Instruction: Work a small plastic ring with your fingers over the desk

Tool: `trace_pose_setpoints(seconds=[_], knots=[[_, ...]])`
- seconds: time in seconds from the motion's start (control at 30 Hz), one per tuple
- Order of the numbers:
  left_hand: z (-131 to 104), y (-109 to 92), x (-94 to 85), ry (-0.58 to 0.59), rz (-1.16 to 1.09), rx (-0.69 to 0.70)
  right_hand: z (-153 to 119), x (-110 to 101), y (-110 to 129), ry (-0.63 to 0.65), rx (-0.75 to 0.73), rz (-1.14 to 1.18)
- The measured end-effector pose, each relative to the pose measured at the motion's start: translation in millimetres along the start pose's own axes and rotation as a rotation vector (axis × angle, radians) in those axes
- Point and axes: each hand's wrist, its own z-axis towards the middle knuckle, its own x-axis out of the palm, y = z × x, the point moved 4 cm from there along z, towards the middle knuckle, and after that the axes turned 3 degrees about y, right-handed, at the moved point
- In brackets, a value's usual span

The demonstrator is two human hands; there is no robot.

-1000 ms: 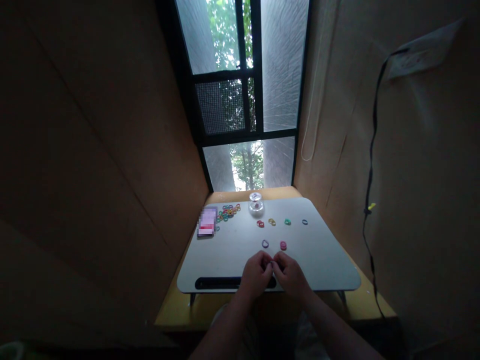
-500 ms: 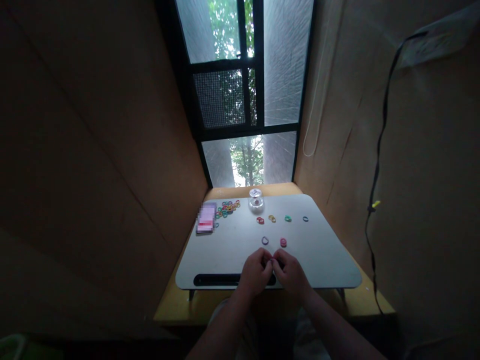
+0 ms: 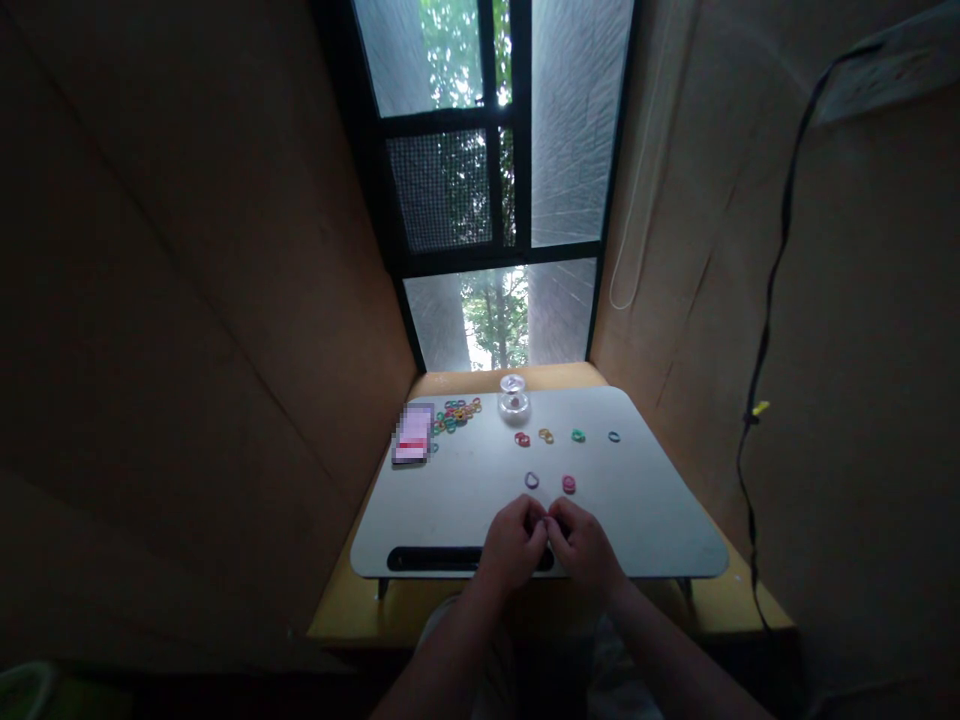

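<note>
My left hand [image 3: 516, 540] and my right hand [image 3: 579, 540] meet fingertip to fingertip over the front of a white folding table [image 3: 645, 510]. Both are closed in a pinch; anything between the fingers is too small or hidden to name. Just beyond them lie a purple ring-shaped band [image 3: 532, 480] and pink bands [image 3: 568, 484]. Farther back is a row of red bands [image 3: 522, 439], yellow bands [image 3: 546, 436], green bands [image 3: 578, 436] and a blue band [image 3: 614, 437]. A loose heap of mixed coloured bands [image 3: 456, 415] sits at the back left.
A clear round container [image 3: 514, 402] stands at the table's back edge. At the left lies a flat blurred-out object [image 3: 413, 434], perhaps a phone. A black slot [image 3: 431, 559] runs along the front edge. A black cable [image 3: 770, 290] hangs down the right wall, and a window [image 3: 499, 200] is ahead.
The view has shifted slightly. My hands stay pinched together in nearly the same place, and the bands on the table have not moved.
</note>
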Motion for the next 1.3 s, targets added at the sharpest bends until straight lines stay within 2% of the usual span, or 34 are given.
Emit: trace_pose_setpoints(seconds=[1.3], knots=[[2.8,1.1,0.2,0.017,0.018,-0.017,2.7,1.4,-4.1,0.019,0.007,-0.029]])
